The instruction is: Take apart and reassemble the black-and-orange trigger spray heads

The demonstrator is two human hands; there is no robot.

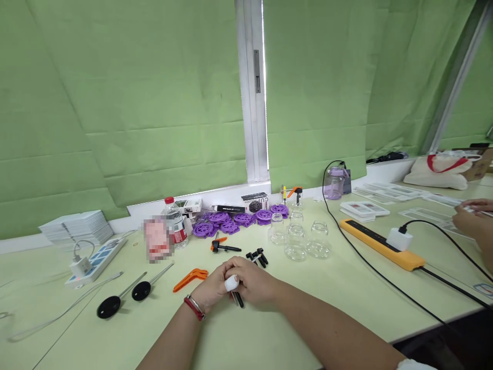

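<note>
My left hand (pixel 211 289) and my right hand (pixel 256 281) are closed together above the middle of the table. Between them is a small black clamp part (pixel 240 299) with a metal strip, mostly hidden by the fingers. A white wrapping (pixel 231 283) covers one thumb. Just beyond the knuckles are more black pieces (pixel 262 257); whether they join the held part I cannot tell. Left of my hands lies an orange handle piece (pixel 190 279). Farther back is a black clamp with an orange lever (pixel 226 247). Two screwdriver-like rods with round black ends (pixel 110 307) lie at the left.
Several purple plastic parts (pixel 230 226) line the back, beside clear glass jars (pixel 296 245). A red-capped bottle (pixel 177 228) stands left. A white power strip (pixel 98 261) and an orange one (pixel 379 244) trail cables. At the right edge are another person's hands (pixel 475 221).
</note>
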